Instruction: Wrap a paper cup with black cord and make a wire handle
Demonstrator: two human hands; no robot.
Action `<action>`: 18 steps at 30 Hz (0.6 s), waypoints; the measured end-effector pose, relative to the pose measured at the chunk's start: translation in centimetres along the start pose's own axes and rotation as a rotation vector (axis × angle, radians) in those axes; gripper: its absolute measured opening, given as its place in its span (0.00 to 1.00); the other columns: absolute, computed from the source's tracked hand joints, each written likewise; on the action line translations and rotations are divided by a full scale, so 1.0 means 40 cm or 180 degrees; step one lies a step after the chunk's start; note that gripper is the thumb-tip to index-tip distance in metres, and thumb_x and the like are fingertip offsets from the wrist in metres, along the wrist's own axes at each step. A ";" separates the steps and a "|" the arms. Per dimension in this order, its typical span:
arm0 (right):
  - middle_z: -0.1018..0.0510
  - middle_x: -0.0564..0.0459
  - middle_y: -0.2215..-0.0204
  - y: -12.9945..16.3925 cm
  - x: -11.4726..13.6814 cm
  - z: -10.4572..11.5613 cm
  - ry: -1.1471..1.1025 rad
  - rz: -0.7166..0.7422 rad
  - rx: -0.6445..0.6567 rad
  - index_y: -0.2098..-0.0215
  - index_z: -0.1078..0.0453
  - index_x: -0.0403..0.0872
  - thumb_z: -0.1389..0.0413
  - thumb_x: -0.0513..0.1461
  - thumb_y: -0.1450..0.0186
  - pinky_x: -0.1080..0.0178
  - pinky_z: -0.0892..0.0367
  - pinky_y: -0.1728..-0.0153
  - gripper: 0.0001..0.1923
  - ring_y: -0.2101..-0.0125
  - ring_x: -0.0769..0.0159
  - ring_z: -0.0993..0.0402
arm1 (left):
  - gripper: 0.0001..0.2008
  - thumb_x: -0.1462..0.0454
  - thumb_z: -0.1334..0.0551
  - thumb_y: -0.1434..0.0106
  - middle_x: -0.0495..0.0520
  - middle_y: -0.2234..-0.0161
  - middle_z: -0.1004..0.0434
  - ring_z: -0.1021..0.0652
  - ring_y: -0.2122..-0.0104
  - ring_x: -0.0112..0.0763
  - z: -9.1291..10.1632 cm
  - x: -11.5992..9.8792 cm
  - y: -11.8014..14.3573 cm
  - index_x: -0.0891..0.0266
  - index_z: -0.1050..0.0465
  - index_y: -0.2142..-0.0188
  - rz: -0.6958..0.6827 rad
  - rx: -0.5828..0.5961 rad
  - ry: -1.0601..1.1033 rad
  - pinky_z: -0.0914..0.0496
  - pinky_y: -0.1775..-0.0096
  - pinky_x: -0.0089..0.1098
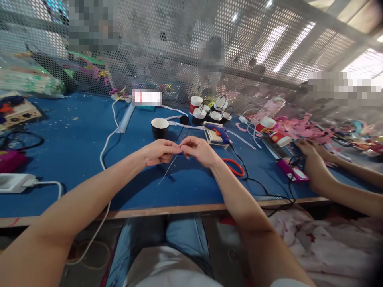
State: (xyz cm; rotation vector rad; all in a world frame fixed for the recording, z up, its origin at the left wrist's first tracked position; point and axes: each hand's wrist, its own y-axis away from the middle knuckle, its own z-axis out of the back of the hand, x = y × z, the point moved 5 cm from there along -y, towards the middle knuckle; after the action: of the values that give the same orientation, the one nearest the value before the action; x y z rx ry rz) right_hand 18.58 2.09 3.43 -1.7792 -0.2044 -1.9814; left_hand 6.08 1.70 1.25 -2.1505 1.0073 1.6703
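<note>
Pinching a thin wire (171,164) between both sets of fingertips, you hold it just above the blue table (74,151), your left hand (158,152) and right hand (199,150) meeting at the centre. Both hands are closed narrow on the wire, which trails down toward 7 o'clock and ends near the table top. You seem to be at the fine-handling step, twisting or threading its upper end; what the tip does is too small to tell. The next move likely calls for a steady grip and small finger turns rather than arm travel. Orange scissors (235,167) lie just beside your right wrist at 3 o'clock. Farther out at 12 o'clock stands a black cup (159,127), a blue glue gun (220,132) at 1 o'clock, and more cups (206,109) behind. Another person's hands (311,157) work at 3 o'clock.
</note>
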 end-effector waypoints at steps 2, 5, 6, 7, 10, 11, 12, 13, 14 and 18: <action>0.33 0.60 0.82 0.002 -0.014 -0.004 -0.0170 0.0036 -0.0054 0.74 0.33 0.45 0.39 0.43 0.46 0.70 0.41 0.80 0.11 0.82 0.77 0.39 | 0.14 0.61 0.32 0.51 0.39 0.88 0.53 0.50 0.87 0.14 -0.003 0.003 -0.001 0.64 0.36 0.78 0.0041 0.0047 -0.0011 0.56 0.83 0.22; 0.33 0.61 0.82 0.005 -0.016 0.000 -0.0257 0.0084 -0.0180 0.76 0.35 0.44 0.39 0.42 0.46 0.70 0.42 0.81 0.11 0.83 0.78 0.40 | 0.14 0.61 0.32 0.51 0.39 0.87 0.52 0.49 0.87 0.13 0.002 0.005 -0.002 0.64 0.36 0.78 0.0023 0.0008 -0.0101 0.56 0.83 0.22; 0.33 0.60 0.82 0.006 -0.014 0.001 -0.0231 0.0062 -0.0200 0.75 0.34 0.44 0.39 0.43 0.46 0.70 0.42 0.81 0.11 0.82 0.78 0.40 | 0.13 0.60 0.32 0.51 0.39 0.87 0.52 0.49 0.87 0.13 0.006 0.006 -0.002 0.64 0.35 0.77 0.0004 -0.0033 -0.0164 0.56 0.83 0.22; 0.32 0.59 0.82 0.008 -0.013 0.002 -0.0184 0.0023 -0.0220 0.75 0.34 0.44 0.39 0.43 0.46 0.70 0.42 0.81 0.11 0.82 0.77 0.39 | 0.13 0.60 0.32 0.51 0.39 0.87 0.51 0.49 0.87 0.13 0.011 0.006 -0.002 0.64 0.34 0.76 -0.0013 -0.0085 -0.0247 0.56 0.83 0.22; 0.30 0.57 0.80 0.014 -0.006 0.005 0.0045 -0.0074 -0.0305 0.74 0.34 0.44 0.42 0.46 0.44 0.69 0.40 0.80 0.13 0.81 0.76 0.37 | 0.12 0.59 0.33 0.50 0.40 0.86 0.48 0.47 0.87 0.14 0.021 0.006 0.000 0.63 0.31 0.73 -0.0034 -0.0185 -0.0515 0.54 0.83 0.22; 0.30 0.57 0.80 0.016 -0.002 0.005 0.0135 -0.0065 -0.0336 0.74 0.34 0.44 0.42 0.46 0.43 0.69 0.40 0.80 0.13 0.81 0.76 0.37 | 0.12 0.58 0.33 0.50 0.40 0.86 0.48 0.47 0.87 0.14 0.020 0.005 0.001 0.63 0.31 0.72 -0.0034 -0.0180 -0.0596 0.54 0.83 0.22; 0.31 0.57 0.81 0.018 0.001 0.006 0.0226 -0.0034 -0.0364 0.75 0.34 0.44 0.43 0.47 0.43 0.69 0.41 0.79 0.14 0.81 0.76 0.38 | 0.12 0.58 0.33 0.50 0.40 0.86 0.47 0.47 0.87 0.14 0.019 0.001 0.002 0.63 0.31 0.73 -0.0060 -0.0203 -0.0690 0.54 0.83 0.22; 0.32 0.58 0.81 0.019 0.005 0.006 0.0322 0.0007 -0.0386 0.75 0.35 0.44 0.43 0.47 0.43 0.69 0.42 0.79 0.14 0.81 0.76 0.39 | 0.11 0.58 0.34 0.50 0.41 0.86 0.46 0.47 0.87 0.15 0.018 -0.005 0.003 0.63 0.30 0.73 -0.0135 -0.0277 -0.0839 0.54 0.83 0.23; 0.34 0.59 0.82 0.020 0.007 0.006 0.0418 0.0037 -0.0398 0.75 0.36 0.44 0.43 0.47 0.43 0.69 0.42 0.80 0.14 0.82 0.76 0.40 | 0.11 0.58 0.34 0.50 0.42 0.85 0.43 0.45 0.87 0.15 0.017 -0.015 0.005 0.64 0.30 0.73 -0.0277 -0.0394 -0.1055 0.52 0.83 0.23; 0.37 0.60 0.84 0.021 0.011 0.006 0.0690 0.0019 -0.0413 0.76 0.38 0.45 0.45 0.47 0.42 0.69 0.45 0.80 0.15 0.82 0.76 0.43 | 0.10 0.60 0.37 0.48 0.48 0.78 0.30 0.35 0.80 0.19 0.001 -0.058 0.018 0.66 0.26 0.71 -0.1105 -0.0884 -0.2189 0.42 0.77 0.23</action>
State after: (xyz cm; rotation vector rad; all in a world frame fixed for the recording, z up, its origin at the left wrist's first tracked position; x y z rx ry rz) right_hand 19.13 1.34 3.72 -1.6216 0.0001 -2.2083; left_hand 5.33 2.08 3.54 -1.5417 0.2075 2.2010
